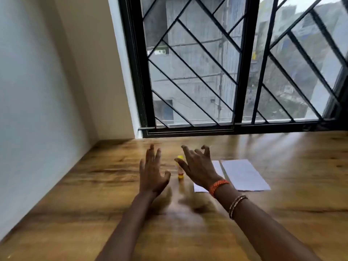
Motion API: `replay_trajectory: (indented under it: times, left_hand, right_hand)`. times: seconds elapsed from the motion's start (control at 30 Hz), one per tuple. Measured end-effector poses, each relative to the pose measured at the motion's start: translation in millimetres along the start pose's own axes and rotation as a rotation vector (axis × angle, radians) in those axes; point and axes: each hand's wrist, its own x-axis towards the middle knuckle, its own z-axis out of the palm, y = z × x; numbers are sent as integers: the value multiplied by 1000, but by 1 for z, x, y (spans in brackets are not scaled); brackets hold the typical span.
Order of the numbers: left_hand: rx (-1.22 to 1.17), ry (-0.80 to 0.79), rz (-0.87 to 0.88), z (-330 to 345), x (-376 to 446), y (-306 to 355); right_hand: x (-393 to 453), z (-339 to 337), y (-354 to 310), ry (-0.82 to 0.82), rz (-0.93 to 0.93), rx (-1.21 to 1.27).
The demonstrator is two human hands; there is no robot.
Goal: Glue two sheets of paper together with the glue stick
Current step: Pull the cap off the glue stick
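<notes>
A yellow glue stick (180, 166) stands upright on the wooden table (94, 194), between my two hands. My left hand (153, 172) hovers just left of it, fingers spread, holding nothing. My right hand (197, 166) is raised just right of the stick with fingers apart and curled, also empty, and it hides part of the stick. Two white sheets of paper lie flat side by side to the right: the nearer sheet (216, 168) is largely hidden behind my right hand and wrist, the farther sheet (244, 175) is fully in sight.
A white wall (37, 91) borders the table on the left. A black-framed window with diagonal bars (235, 72) runs along the table's far edge. Bare wood stretches in front of my arms and right of the sheets.
</notes>
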Motion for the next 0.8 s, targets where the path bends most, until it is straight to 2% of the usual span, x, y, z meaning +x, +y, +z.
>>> replay_trajectory:
  times: [0.07,0.13,0.27,0.4,0.63,0.8]
  left_hand:
    - [-50,-65,-156,7,-7,-2]
    - [-54,-102,-166,9,-8,-2]
    - [-16,-45,-1,13,-9,-3]
    - [-4,135,178,18,-7,1]
    - [-21,328,217,7,-16,18]
    - [220,359,215,2,-15,18]
  right_hand:
    - [-8,13,-8,33,0,55]
    - [-16,21,-14,71,17,148]
    - [-25,28,-19,254,68,291]
    - [-20,26,-23,420,171,497]
    - [-26,21,-27,450,201,721]
    - [-24,23,-24,357,231,720]
